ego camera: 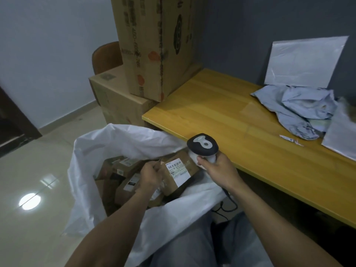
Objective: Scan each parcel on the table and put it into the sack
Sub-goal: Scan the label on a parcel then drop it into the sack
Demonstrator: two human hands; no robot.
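My left hand [150,175] grips a brown cardboard parcel [180,173] with a white shipping label, held inside the open mouth of the white sack [107,143]. Several other brown parcels [123,179] lie deeper in the sack. My right hand [217,169] is closed around a black and white barcode scanner [202,145], just right of the parcel, at the front edge of the yellow wooden table [240,122]. The scanner's cable hangs down below my wrist.
Crumpled grey mailer bags [300,110] and flat grey mailers [304,62] lie at the table's far right. Large cardboard boxes [154,45] are stacked left of the table, with a chair back [106,56] behind them. Shiny tiled floor [38,189] spreads to the left.
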